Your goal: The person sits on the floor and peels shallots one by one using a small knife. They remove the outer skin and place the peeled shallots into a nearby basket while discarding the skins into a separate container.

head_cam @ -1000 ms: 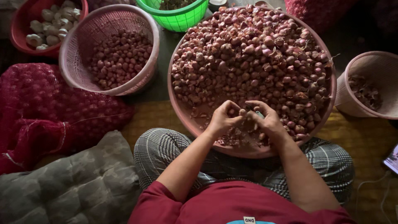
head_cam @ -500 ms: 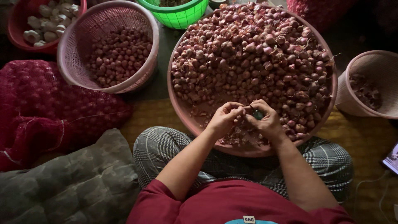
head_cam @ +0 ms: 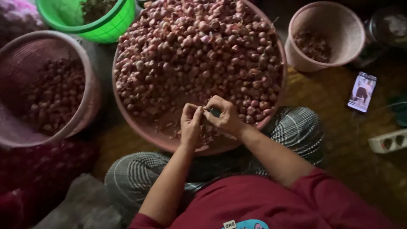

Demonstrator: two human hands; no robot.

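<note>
A wide pink basin (head_cam: 136, 127) heaped with small red shallots (head_cam: 199, 51) stands in front of my crossed legs. Both hands meet over its near rim, where loose skins lie. My left hand (head_cam: 190, 125) is curled around a shallot that its fingers mostly hide. My right hand (head_cam: 228, 118) pinches a small dark tool (head_cam: 215, 112), its tip against the left hand's fingers. What kind of tool it is cannot be made out.
A pink mesh basket (head_cam: 91, 89) with shallots in it stands at the left, a green basket (head_cam: 108, 27) behind it. A smaller pink basket (head_cam: 326, 38) is at the back right. A lit phone (head_cam: 361, 91) and a white power strip (head_cam: 390, 141) lie on the mat at the right. A dark red sack (head_cam: 38, 174) sits at the lower left.
The view has swung right and moved closer, so the phone and power strip now show. My hands stay together at the basin's near rim, fingers shifting slightly.
</note>
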